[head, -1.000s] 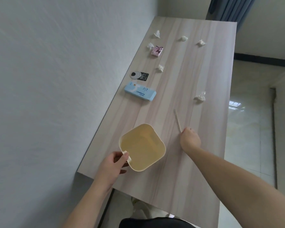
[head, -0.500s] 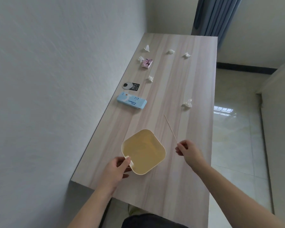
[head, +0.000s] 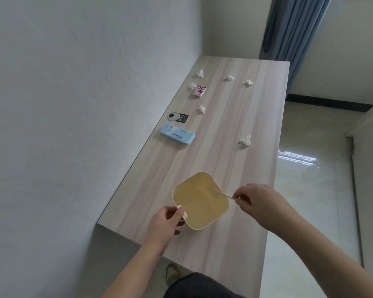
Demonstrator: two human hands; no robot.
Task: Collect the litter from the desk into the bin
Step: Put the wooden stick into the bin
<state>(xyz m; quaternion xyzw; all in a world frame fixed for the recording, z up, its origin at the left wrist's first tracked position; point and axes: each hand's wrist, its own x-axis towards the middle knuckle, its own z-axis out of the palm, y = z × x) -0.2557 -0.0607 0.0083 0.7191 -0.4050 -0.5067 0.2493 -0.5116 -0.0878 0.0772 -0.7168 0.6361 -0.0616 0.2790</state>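
Right hand (head: 261, 203) pinching thin stick (head: 216, 192) over bin (head: 199, 201); left hand (head: 166, 222) gripping bin rim on desk (head: 235, 125). Risk: stick too long, bridging rim w/ tip-out; tissue wads (head: 244, 142) uncollected.

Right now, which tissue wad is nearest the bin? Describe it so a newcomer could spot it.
Start at the yellow bin at the near end of the desk. Look beyond it toward the right edge: one crumpled tissue lies alone there. The other wads cluster farther back, near the pink packet.
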